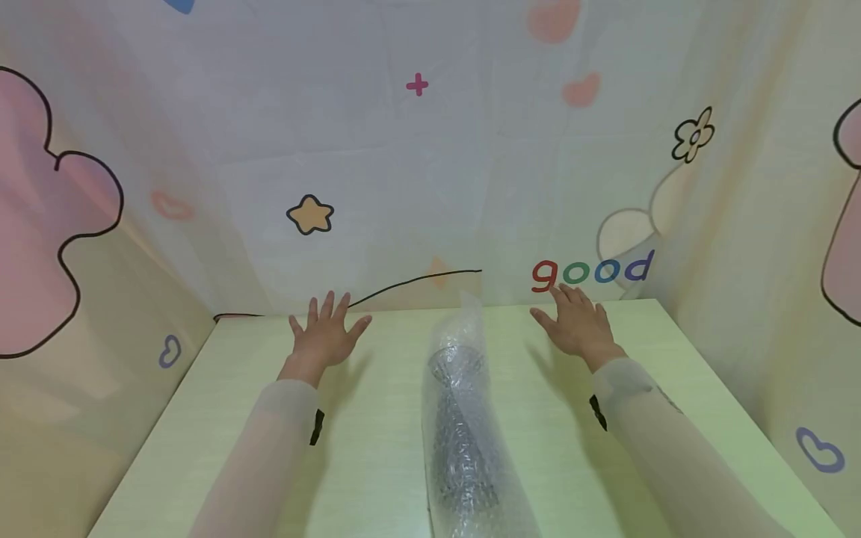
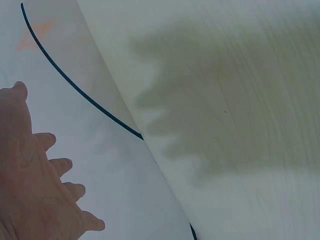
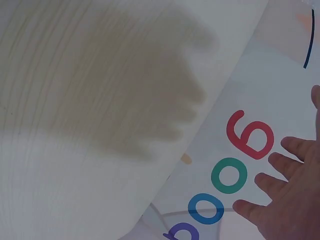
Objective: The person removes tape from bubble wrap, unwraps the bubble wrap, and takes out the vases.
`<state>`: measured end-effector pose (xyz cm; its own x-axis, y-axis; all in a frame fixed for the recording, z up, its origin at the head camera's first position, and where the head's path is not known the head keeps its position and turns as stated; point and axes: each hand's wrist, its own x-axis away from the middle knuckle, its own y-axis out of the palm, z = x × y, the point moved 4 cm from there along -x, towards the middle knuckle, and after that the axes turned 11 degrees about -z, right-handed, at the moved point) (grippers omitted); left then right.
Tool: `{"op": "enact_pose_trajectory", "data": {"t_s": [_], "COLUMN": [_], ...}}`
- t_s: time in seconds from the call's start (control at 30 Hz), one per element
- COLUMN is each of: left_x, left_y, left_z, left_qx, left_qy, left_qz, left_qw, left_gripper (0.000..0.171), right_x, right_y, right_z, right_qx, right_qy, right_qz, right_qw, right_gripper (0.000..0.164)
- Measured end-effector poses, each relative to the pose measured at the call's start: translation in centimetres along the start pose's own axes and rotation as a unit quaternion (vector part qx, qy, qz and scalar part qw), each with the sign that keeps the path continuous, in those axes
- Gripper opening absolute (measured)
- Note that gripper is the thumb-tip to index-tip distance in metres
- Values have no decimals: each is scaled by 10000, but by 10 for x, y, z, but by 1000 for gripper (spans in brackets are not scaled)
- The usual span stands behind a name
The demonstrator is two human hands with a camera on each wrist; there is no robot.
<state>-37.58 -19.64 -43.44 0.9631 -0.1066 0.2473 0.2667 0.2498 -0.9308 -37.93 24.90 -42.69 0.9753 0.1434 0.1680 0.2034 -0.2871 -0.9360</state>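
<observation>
A long item in clear bubble wrap (image 1: 464, 426) lies on the light wooden table (image 1: 377, 463), running from the near edge toward the back; something dark and greyish shows through the plastic. Left of it, my left hand (image 1: 324, 338) hovers over the table's far part, fingers spread and straight, holding nothing. On the other side my right hand (image 1: 577, 325) is held out likewise, its fingers extended and apart from the package. Both wrist views show each hand's shadow on the tabletop, with the left hand (image 2: 40, 180) and right hand (image 3: 290, 190) above it.
A pale printed curtain (image 1: 403, 164) hangs behind the table and along both sides. It carries a star (image 1: 310, 215), hearts, a flower and the coloured word "good" (image 1: 592, 272). Table edges meet the cloth at the back.
</observation>
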Motion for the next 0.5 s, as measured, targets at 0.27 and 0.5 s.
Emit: {"op": "enact_pose_trajectory", "data": {"t_s": [0.27,0.5], "left_x": [5,10], "left_y": [6,17], "left_z": [5,23], "left_qx": [24,184], "left_qy": [208,639], "left_qz": [148,172], "left_qw": [9997,9976], "left_gripper": [85,87], "right_x": [5,17], "right_y": [5,10], "right_z": [-2,-11], "right_qx": [82,-228], "right_qy": [-113,-286], "right_qz": [51,103], "right_qw": [9999,9993], "right_gripper": [81,66]}}
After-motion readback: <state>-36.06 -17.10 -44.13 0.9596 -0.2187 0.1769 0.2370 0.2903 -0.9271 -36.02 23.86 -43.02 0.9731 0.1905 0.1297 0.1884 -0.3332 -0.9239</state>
